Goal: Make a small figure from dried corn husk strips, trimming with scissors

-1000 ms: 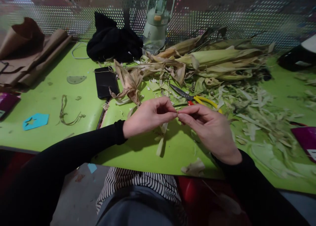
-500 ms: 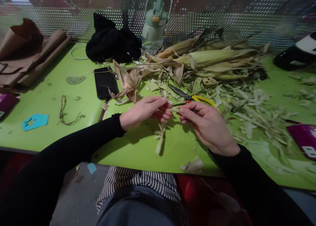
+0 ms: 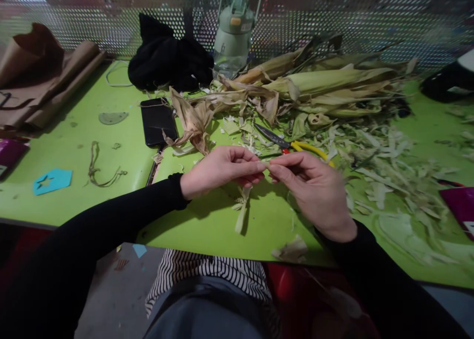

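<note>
Between my fingertips is a small strip of pale green corn husk (image 3: 267,164), mostly hidden. My left hand (image 3: 229,169) pinches one end of it, thumb against the fingers. The other end sits between the thumb and forefinger of my right hand (image 3: 314,186). Under my left hand a woven-looking piece of husk with a pale tail (image 3: 242,215) shows; whether it hangs or lies on the table I cannot tell. Just beyond my hands lie scissors (image 3: 281,140) with dark blades and yellow handles.
Corn husks (image 3: 318,85) are piled at the back, with shredded husk (image 3: 381,166) to the right. A phone (image 3: 158,122), a black cloth bundle (image 3: 168,57) and a water bottle (image 3: 232,43) stand or lie behind. Brown paper (image 3: 55,77) and a blue tag (image 3: 52,181) are leftward.
My left fingers have closed into a pinch at the strip's end and moved slightly right, so both hands' fingertips now nearly meet. The view has shifted a little.
</note>
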### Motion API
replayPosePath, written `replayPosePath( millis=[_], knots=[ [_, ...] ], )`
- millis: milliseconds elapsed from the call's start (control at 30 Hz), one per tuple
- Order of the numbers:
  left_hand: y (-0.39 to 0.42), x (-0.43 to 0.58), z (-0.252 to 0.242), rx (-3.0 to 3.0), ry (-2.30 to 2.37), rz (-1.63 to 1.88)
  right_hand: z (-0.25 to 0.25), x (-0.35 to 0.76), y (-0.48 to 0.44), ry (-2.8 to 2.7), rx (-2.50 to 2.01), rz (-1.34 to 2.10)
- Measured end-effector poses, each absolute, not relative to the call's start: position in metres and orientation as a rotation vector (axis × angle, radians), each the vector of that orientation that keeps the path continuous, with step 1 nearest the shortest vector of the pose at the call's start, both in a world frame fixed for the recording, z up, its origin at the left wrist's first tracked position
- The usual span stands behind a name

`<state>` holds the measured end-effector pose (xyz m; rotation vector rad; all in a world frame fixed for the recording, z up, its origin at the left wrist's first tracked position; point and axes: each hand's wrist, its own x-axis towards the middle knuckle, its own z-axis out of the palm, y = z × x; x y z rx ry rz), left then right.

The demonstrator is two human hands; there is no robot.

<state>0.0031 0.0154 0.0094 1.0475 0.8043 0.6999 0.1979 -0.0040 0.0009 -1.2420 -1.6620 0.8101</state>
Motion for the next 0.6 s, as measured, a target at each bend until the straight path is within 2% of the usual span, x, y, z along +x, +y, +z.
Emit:
replayPosePath(
  millis=[333,600],
  knots=[
    [0.0145,0.0047,0.0051,1.117,0.782,0.806,-0.0013,0.2,-0.005,-1.89,-1.075,0.535],
    [0.0149,0.0043,0.0048,1.131,0.787,0.795,-0.0076,0.2015,-0.0057,-1.823,-1.227,0.74]
  ],
)
